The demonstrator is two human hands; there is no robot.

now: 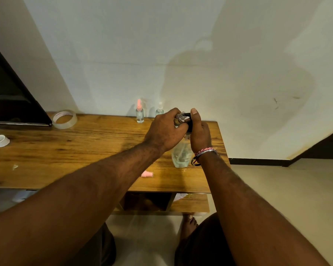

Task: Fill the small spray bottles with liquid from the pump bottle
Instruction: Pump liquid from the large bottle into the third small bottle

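A clear pump bottle [181, 154] with a black pump head [190, 125] stands on the wooden table [85, 150], near its right edge. My right hand [199, 134] grips the pump head, thumb raised. My left hand [166, 131] holds a small uncapped clear spray bottle [181, 117], its threaded neck up against the pump nozzle. Two capped spray bottles stand by the wall: one with a pink cap [139, 113], one with a white cap [159, 109]. A loose pink spray cap [147, 174] lies on the table near the front edge.
A clear tape roll [64, 119] and a smaller white tape roll [0, 140] sit at the table's left. A dark screen [12, 96] leans at the far left. Below the table is a shelf [188, 203]. My bare foot [188, 225] rests on the floor.
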